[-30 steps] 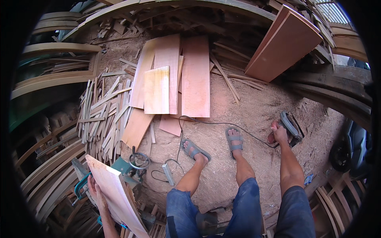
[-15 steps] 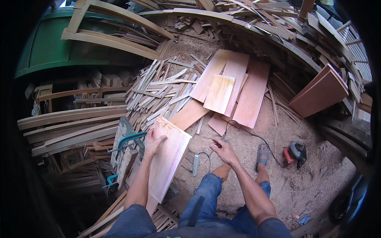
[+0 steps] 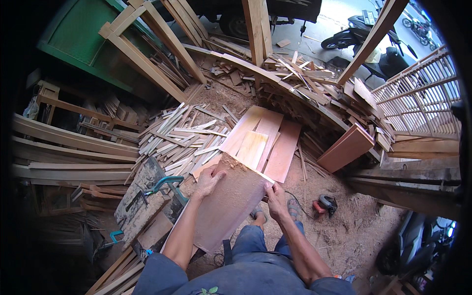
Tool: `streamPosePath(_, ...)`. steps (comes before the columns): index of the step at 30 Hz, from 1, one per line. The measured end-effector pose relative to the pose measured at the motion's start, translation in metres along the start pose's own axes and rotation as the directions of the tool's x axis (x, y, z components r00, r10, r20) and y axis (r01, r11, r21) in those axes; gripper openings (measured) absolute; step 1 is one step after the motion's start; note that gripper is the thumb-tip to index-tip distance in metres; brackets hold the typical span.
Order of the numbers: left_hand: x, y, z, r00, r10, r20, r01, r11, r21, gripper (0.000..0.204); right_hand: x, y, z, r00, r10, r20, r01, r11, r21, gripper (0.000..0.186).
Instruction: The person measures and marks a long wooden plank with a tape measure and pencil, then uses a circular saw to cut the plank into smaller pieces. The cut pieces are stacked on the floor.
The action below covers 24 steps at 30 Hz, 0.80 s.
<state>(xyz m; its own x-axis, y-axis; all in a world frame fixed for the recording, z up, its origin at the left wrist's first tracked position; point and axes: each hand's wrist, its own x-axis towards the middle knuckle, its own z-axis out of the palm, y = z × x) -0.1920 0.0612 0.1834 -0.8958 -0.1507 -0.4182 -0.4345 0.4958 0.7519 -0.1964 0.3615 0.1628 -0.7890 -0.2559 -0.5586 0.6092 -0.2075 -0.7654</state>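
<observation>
My left hand (image 3: 207, 183) grips the upper left edge of a wide wooden board (image 3: 227, 212), which has sawdust along its far end. My right hand (image 3: 275, 199) holds the same board at its upper right corner, thumb on the face and fingers curled at the edge. To the left is a scuffed work stand (image 3: 135, 214) with a teal clamp (image 3: 167, 183) and another teal clamp (image 3: 116, 234) lower down. Beyond the board, pink planks (image 3: 284, 145) lie on the floor. A red circular saw (image 3: 324, 205) sits on the sawdust to the right with its cable.
Thin offcuts (image 3: 182, 135) are piled beyond the clamps. Curved timbers (image 3: 73, 137) are stacked at left beside a green panel (image 3: 86, 44). Parked motorcycles (image 3: 359, 42) stand at the back, another (image 3: 413, 246) at lower right. A slatted frame (image 3: 413, 98) and leaning boards (image 3: 344, 147) are at right.
My right hand has left the saw on the floor and now holds the board, which is lifted out from the clamp stand toward the middle. The view has tilted up toward the street.
</observation>
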Motion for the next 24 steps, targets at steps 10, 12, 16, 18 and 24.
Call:
streamPosePath(10,0.034,0.303,0.055,0.844,0.533,-0.061,-0.467,0.673,-0.574,0.032,-0.099,-0.337,-0.107,0.848,-0.519,0.108,0.503,0.723,-0.474,0.021)
streamPosePath(12,0.035,0.312,0.079,0.875,0.476,-0.089,-0.472,0.799,-0.373,0.034,-0.100,-0.341,-0.129,0.846,-0.522,0.103,0.488,0.683,-0.544,0.025)
streamPosePath(16,0.027,0.267,0.124,0.925,0.359,-0.124,-0.379,0.892,-0.247,0.052,-0.051,-0.304,-0.187,0.850,-0.513,0.119,0.490,0.687,-0.537,0.020)
streamPosePath(18,0.005,0.208,0.132,0.973,0.215,-0.088,-0.230,0.939,-0.257,0.055,-0.015,-0.280,-0.229,0.849,-0.518,0.102,0.463,0.636,-0.618,0.020)
streamPosePath(24,-0.173,-0.017,0.132,0.829,-0.492,-0.266,0.423,0.863,-0.278,0.041,0.099,-0.190,-0.369,0.845,-0.520,-0.126,0.269,0.617,-0.740,0.019)
